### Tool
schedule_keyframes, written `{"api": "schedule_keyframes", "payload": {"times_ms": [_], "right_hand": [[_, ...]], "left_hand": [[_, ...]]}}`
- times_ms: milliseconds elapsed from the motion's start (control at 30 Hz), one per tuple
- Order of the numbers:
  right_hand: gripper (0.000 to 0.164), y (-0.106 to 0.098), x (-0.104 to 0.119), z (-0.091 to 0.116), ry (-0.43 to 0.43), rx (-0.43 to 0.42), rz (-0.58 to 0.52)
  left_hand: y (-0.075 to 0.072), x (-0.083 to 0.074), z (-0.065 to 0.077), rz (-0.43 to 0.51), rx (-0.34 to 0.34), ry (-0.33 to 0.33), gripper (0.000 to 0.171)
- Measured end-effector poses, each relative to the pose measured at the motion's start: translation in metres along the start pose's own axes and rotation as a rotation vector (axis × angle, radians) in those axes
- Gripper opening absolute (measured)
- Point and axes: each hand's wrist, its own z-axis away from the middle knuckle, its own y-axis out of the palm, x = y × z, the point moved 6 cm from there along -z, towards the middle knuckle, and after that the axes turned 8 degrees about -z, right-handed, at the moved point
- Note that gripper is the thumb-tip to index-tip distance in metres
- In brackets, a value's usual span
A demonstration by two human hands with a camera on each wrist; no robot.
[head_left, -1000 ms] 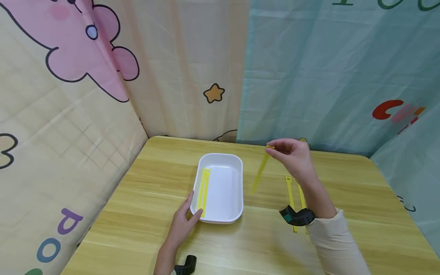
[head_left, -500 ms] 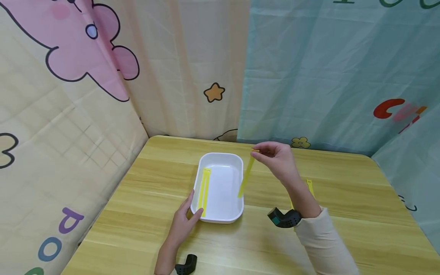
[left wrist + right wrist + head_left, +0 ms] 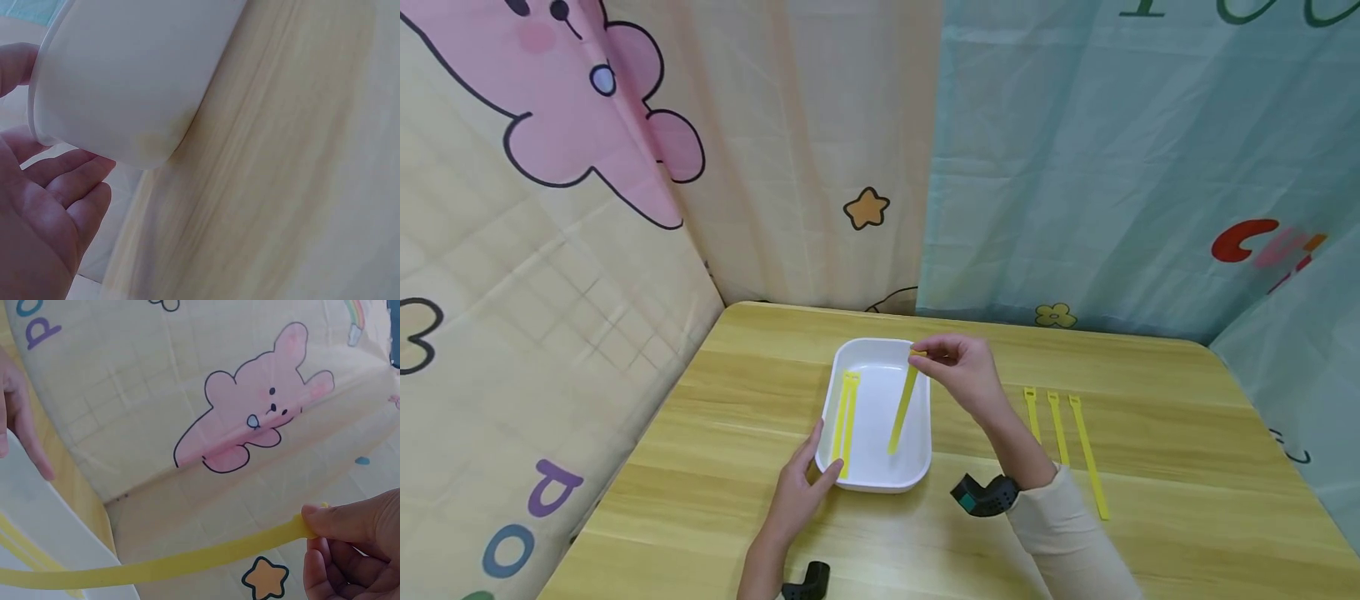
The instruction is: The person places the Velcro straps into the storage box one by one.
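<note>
My right hand [image 3: 962,373] pinches the slotted head of a flat yellow strap [image 3: 903,408] between thumb and fingers. The strap, shaped like a wide cable tie, slants down over the right half of a white tray [image 3: 880,484]. In the right wrist view the same strap [image 3: 187,559] bends slightly along its length. My left hand [image 3: 797,492] grips the tray's near left corner. Its thumb lies over the rim and its other fingers are at the outer wall [image 3: 137,81], as the left wrist view shows. Two yellow straps [image 3: 847,421] lie side by side along the tray's left side.
Three more yellow straps [image 3: 1088,458] lie spaced apart on the wooden table [image 3: 1195,467], right of the tray and partly behind my right forearm. Printed curtains [image 3: 805,150] stand along the table's back and left side. A black band [image 3: 987,497] sits on my right wrist.
My right hand has carried its strap leftward, from right of the tray to over it. More of the straps on the table now shows. My left hand has stayed at the tray's corner.
</note>
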Motion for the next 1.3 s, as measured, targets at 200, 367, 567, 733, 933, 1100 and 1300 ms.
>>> {"api": "schedule_keyframes", "payload": {"times_ms": [200, 367, 567, 733, 933, 1100, 1300], "right_hand": [[0.015, 0.013, -0.01, 0.002, 0.036, 0.005, -0.04], [0.017, 0.022, -0.016, 0.004, 0.057, 0.023, -0.056], [0.016, 0.034, -0.021, 0.008, 0.061, 0.066, -0.089], [0.016, 0.043, -0.021, 0.012, 0.057, 0.109, -0.122], [0.017, 0.051, -0.026, 0.014, 0.076, 0.134, -0.114], [0.017, 0.054, -0.028, 0.014, 0.097, 0.136, -0.122], [0.02, 0.056, -0.033, 0.011, 0.109, 0.142, -0.14]], "left_hand": [[0.002, 0.002, 0.001, -0.005, 0.003, 0.015, 0.068], [0.002, 0.003, 0.001, -0.007, 0.0, 0.002, 0.067], [-0.003, -0.016, 0.005, -0.002, 0.008, -0.019, 0.064], [-0.01, -0.034, 0.007, -0.017, 0.015, -0.026, 0.064], [-0.011, -0.036, 0.008, -0.02, 0.024, -0.043, 0.064], [-0.01, -0.034, 0.007, -0.015, 0.021, -0.046, 0.064], [-0.003, -0.012, 0.002, -0.013, 0.009, -0.03, 0.066]]}}
